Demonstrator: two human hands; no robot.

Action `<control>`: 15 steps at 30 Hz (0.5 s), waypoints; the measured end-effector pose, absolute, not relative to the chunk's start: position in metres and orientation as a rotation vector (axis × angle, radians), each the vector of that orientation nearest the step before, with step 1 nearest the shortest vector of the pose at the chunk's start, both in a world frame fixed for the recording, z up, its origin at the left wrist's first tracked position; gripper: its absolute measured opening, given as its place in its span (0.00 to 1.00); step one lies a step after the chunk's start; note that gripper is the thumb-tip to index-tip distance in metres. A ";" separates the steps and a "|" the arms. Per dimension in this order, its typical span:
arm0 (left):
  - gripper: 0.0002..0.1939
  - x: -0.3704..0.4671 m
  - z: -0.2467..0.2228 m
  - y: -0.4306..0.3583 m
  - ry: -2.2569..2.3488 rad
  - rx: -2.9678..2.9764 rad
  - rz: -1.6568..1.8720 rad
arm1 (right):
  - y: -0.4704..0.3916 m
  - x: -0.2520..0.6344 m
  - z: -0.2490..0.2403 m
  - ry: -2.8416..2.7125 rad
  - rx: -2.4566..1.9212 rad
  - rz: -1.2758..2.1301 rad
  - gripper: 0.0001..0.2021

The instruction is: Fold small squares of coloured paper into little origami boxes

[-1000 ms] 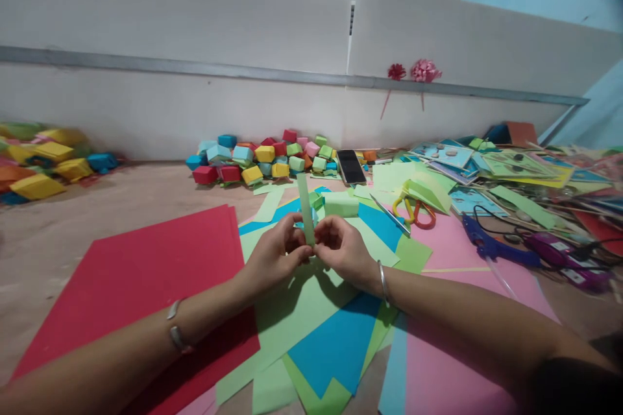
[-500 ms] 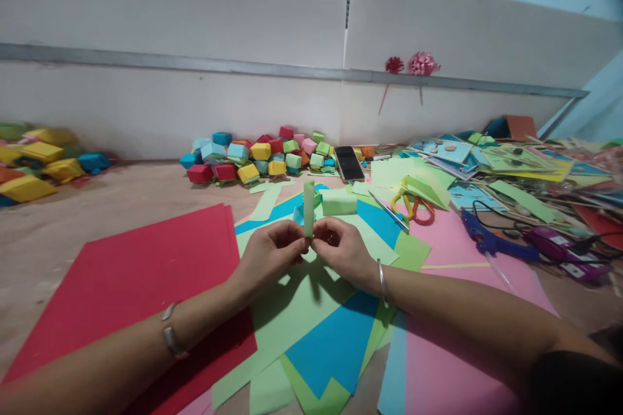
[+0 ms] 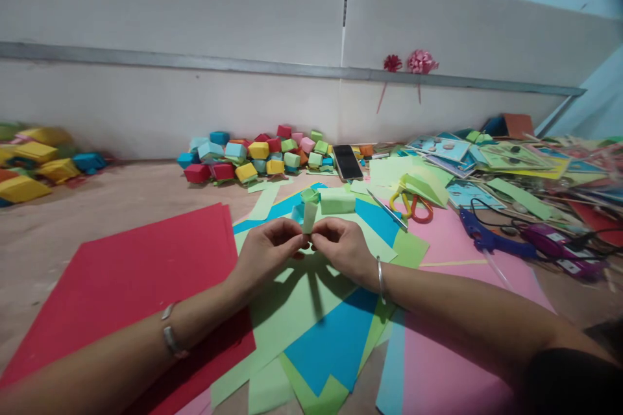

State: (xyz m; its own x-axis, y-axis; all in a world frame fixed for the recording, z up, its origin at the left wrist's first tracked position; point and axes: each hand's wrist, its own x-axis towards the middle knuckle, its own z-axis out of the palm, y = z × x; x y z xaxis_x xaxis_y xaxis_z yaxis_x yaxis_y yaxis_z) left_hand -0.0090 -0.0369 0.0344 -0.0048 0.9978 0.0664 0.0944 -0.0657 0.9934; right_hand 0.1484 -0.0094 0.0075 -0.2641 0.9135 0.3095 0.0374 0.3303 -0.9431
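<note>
Between my two hands is a narrow light green paper strip (image 3: 309,216), its upper part bent over and standing just above the fingertips. My left hand (image 3: 270,248) pinches its lower end from the left, thumb against fingers. From the right, my right hand (image 3: 343,248) pinches the same end. Just behind the strip lie a folded light green paper piece (image 3: 337,201) and a small light blue paper piece (image 3: 298,213). Beneath my hands spread overlapping light green sheets (image 3: 292,311) and blue sheets (image 3: 335,343).
Red sheets (image 3: 146,279) lie at left, pink sheets (image 3: 448,350) at right. Scissors (image 3: 413,204), a pen (image 3: 388,209) and a blue glue gun (image 3: 491,237) are on the right. A phone (image 3: 347,162) and many-coloured paper boxes (image 3: 260,151) stand along the wall.
The strip stood tall and straight; now its upper part is bent down and it looks much shorter. Both hands stay in nearly the same place, pinching it.
</note>
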 end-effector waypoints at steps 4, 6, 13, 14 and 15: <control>0.18 -0.011 0.035 -0.038 1.252 1.287 1.227 | -0.011 0.147 0.009 -1.554 -0.874 1.138 0.06; 0.18 -0.012 0.034 -0.038 1.233 1.286 1.217 | -0.013 0.147 0.010 -1.546 -0.876 1.173 0.07; 0.17 -0.012 0.031 -0.039 1.284 1.412 1.181 | -0.014 0.145 0.010 -1.544 -0.976 1.142 0.07; 0.17 -0.012 0.030 -0.039 1.299 1.438 1.182 | -0.015 0.144 0.010 -1.534 -0.991 1.143 0.07; 0.17 -0.012 0.030 -0.039 1.311 1.461 1.189 | -0.015 0.143 0.009 -1.520 -0.999 1.149 0.08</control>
